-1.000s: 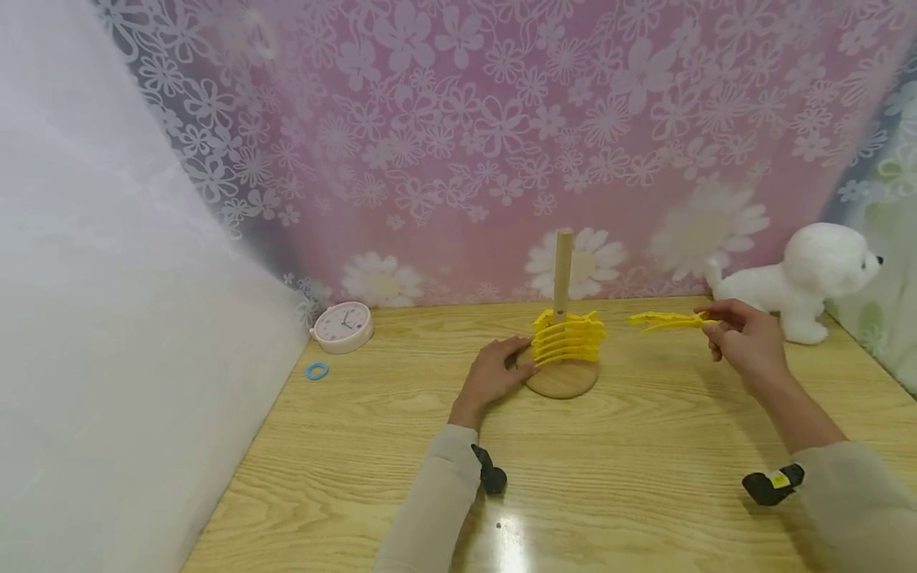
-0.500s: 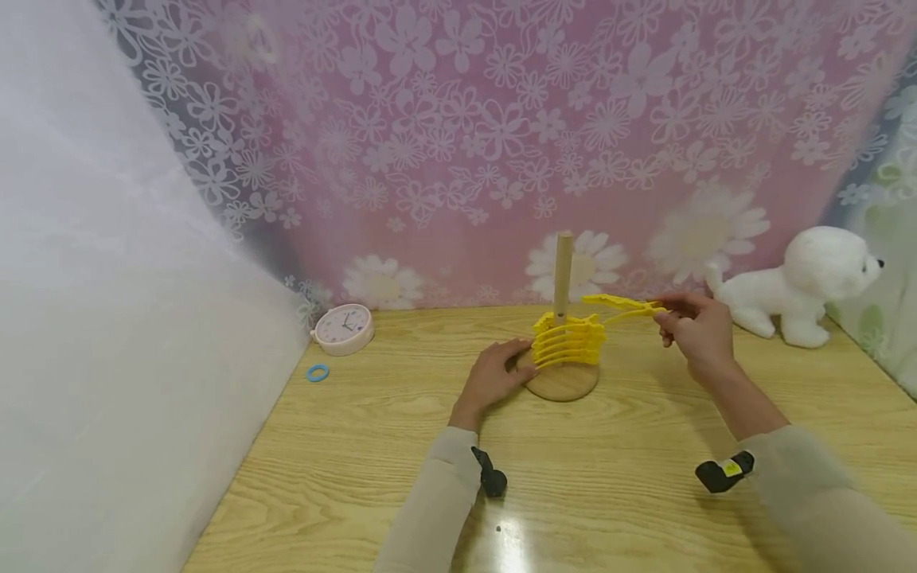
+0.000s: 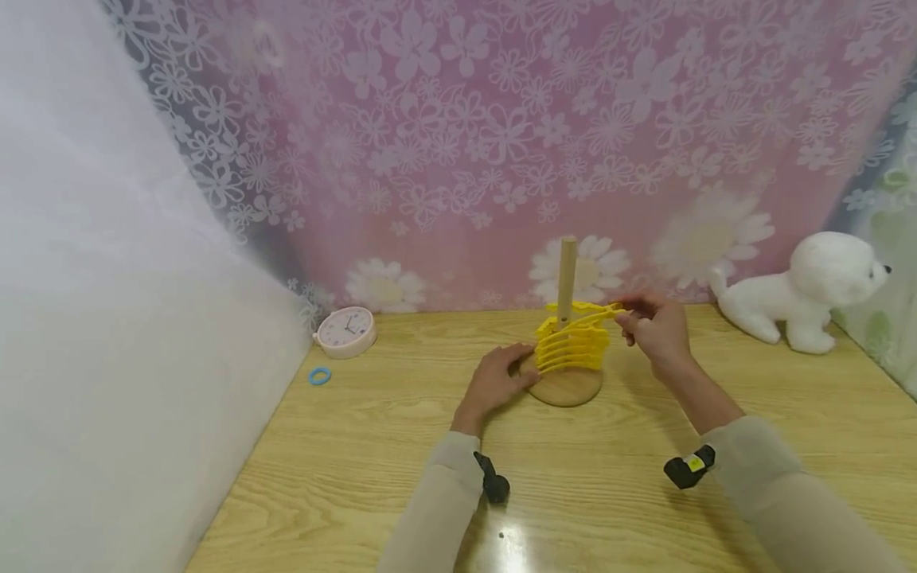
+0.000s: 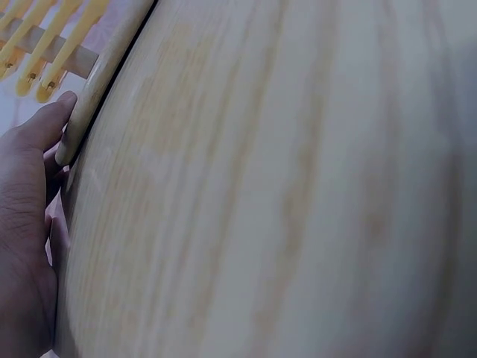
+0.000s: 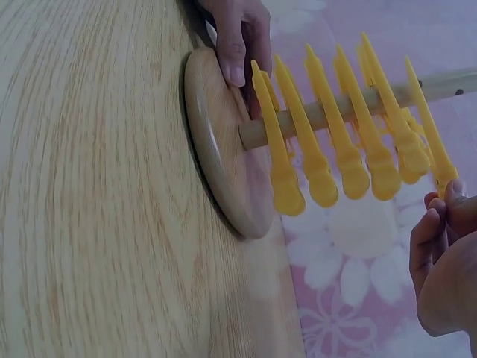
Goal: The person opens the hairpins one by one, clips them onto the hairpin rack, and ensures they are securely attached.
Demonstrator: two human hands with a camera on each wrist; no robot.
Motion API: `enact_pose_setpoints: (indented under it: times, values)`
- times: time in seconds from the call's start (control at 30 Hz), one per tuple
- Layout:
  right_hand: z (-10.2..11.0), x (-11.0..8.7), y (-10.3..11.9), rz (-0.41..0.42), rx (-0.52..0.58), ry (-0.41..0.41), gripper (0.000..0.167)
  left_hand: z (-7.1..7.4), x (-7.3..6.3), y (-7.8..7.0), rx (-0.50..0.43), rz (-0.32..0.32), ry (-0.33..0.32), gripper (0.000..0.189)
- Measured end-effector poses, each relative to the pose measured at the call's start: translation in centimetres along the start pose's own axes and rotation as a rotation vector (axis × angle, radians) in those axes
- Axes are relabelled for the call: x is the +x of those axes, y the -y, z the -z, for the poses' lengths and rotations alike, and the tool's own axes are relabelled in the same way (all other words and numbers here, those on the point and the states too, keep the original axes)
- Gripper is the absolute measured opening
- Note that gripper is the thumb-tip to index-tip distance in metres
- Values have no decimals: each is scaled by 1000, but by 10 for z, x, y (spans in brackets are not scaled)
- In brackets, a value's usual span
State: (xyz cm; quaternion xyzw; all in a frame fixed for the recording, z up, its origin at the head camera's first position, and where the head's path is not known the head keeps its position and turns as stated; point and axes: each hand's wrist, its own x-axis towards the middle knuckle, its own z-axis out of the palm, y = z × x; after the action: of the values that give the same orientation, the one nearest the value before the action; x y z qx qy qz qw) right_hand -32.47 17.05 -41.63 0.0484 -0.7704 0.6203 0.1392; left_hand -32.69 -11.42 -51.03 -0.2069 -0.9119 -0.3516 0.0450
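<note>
A round wooden base [image 3: 566, 391] carries an upright wooden post [image 3: 567, 278]. Several yellow plastic clips [image 3: 573, 352] are stacked around the post's lower part, spaced apart in the right wrist view. My left hand [image 3: 494, 387] holds the base's left rim, its thumb on the edge in the left wrist view. My right hand [image 3: 657, 330] pinches one more yellow clip [image 5: 428, 123] by its right end, between thumb and fingers. That clip tilts just above the stack, one arm passing in front of the post and the other behind it.
A pink round clock [image 3: 346, 332] and a blue ring [image 3: 319, 376] lie at the far left of the wood-grain table [image 3: 372, 461]. A white plush dog [image 3: 809, 290] stands at the back right. Behind the table hangs a pink floral curtain [image 3: 458, 159].
My right hand has carried its clip leftward from beside the plush dog to the post. My left hand has stayed on the base.
</note>
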Motion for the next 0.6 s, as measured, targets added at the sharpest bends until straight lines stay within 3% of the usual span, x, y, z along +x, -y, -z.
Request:
enact_pose_setpoints:
  times: [0.33,0.6]
  values:
    - [-11,-2,8,24,-1,20,22,-3,3,2,11,19,3,59]
    - [-14,-1,3,58,16,48,24,-5,4,8,8,-2,-2,60]
